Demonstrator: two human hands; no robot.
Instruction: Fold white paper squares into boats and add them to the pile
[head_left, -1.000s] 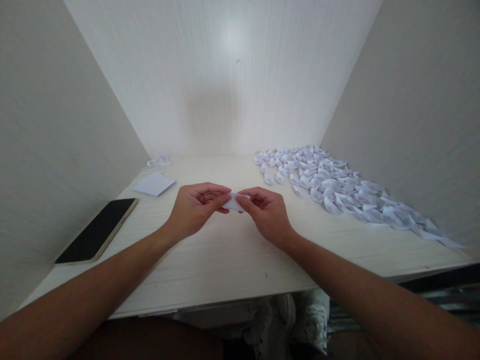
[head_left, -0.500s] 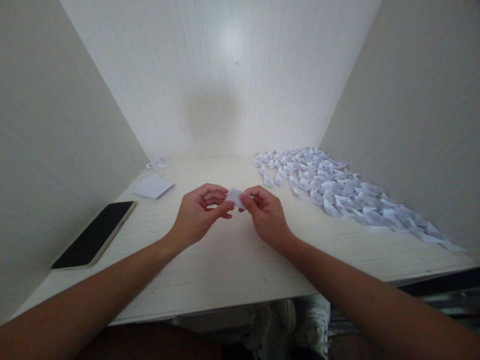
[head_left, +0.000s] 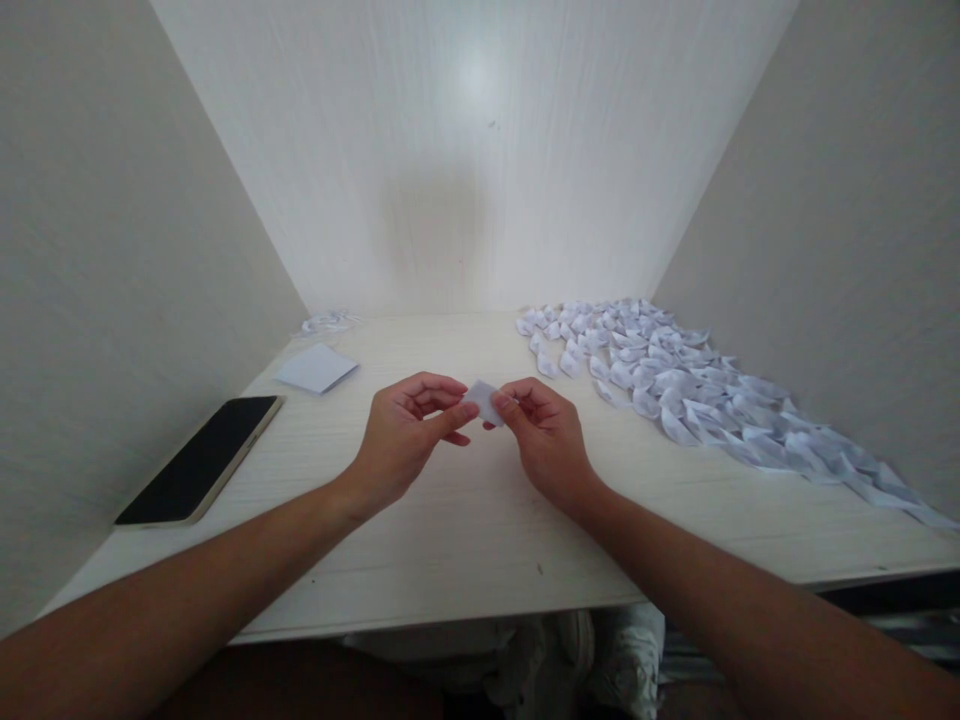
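Observation:
A small folded piece of white paper (head_left: pixel 480 398) is pinched between both my hands, a little above the pale wooden desk (head_left: pixel 450 520). My left hand (head_left: pixel 409 435) grips its left side between thumb and curled fingers. My right hand (head_left: pixel 546 437) holds its right side with thumb and fingertips closed on it. Both hands are near the middle of the desk, with my forearms reaching in from the front edge.
Several small folded white paper pieces (head_left: pixel 675 385) lie spread along the right side of the desk. A dark phone (head_left: pixel 201 458) lies face up at the left. A small stack of white paper squares (head_left: pixel 316 368) sits behind it, with paper scraps (head_left: pixel 324 323) in the back left corner. Walls enclose three sides.
The paper piece has been turned and folded smaller between my fingers, from a flat strip to a compact tilted shape. My hands stayed close together and the view shifted slightly.

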